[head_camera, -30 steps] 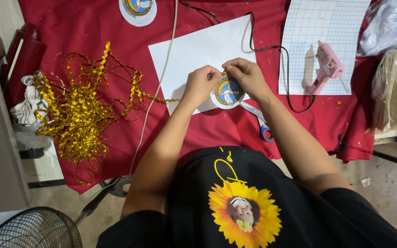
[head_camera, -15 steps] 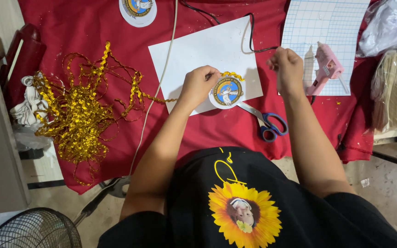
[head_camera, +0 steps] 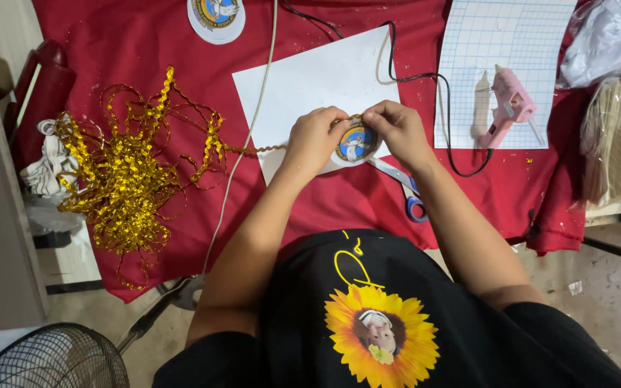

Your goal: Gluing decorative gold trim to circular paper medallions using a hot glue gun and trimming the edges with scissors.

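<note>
Centrally, I see the round printed badge [head_camera: 354, 141] lying on the lower edge of the white paper sheet [head_camera: 318, 86], which rests on the red tablecloth [head_camera: 145, 43]. The left hand [head_camera: 315, 136] grips the badge's left rim, fingers curled over it. The right hand [head_camera: 397, 129] pinches the upper right rim, where a short run of gold trim appears to sit against the edge. I judge this two-sided grip steadies the disc while the trim is pressed along its circumference.

Left of the badge, a strand of the gold metallic trim [head_camera: 127, 176] runs from the left hand to a loose tangled heap, so slack can feed without pulling the disc. Just below and right of the badge lie scissors [head_camera: 405, 188] with blue handles, partly under the right wrist. Right of the badge, a pink hot glue gun [head_camera: 508, 108] lies on a gridded mat [head_camera: 533, 43], probably to keep drips off the cloth; its black cord [head_camera: 425, 79] loops back across the paper. A white cable [head_camera: 249, 136] crosses the table left of the badge.

Far above and left of the badge, a second round badge [head_camera: 215, 16] sits at the table edge. Well right of the badge are clear plastic bags [head_camera: 616, 136]. Well below and left stands a fan grille [head_camera: 44, 359] on the floor.
</note>
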